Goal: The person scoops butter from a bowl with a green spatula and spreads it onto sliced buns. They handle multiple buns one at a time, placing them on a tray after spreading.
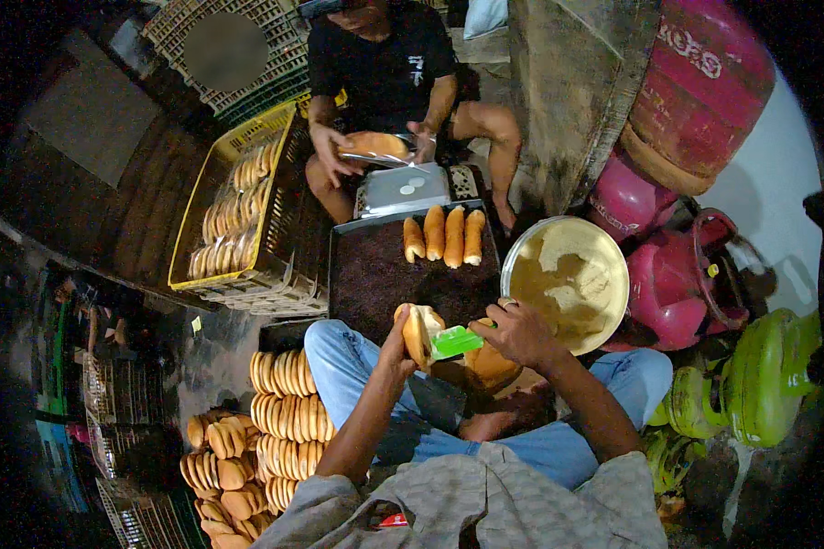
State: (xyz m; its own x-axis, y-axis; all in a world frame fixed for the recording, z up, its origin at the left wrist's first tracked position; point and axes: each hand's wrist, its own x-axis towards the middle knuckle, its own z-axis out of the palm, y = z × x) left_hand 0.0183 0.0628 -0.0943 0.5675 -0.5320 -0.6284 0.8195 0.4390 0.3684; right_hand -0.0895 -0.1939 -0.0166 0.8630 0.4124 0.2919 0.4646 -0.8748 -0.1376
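A: L hand (399, 343) has the split bun (420, 333) gripped, fingers wrapped round it, cut side turned toward the R so it's open for spreading

B: Yep, held over the lap, just in front of the dark tray (384, 274). R hand (519, 331)?

A: Fingers closed on a green spatula (455, 342), blade tip touching the bun. Metal bowl of spread (566, 274) sits right beside that hand, prob for easy dipping

B: Three filled rolls (444, 235) lined up at the tray's far end; person opposite w/ another bun (373, 144) over a scale (403, 190)
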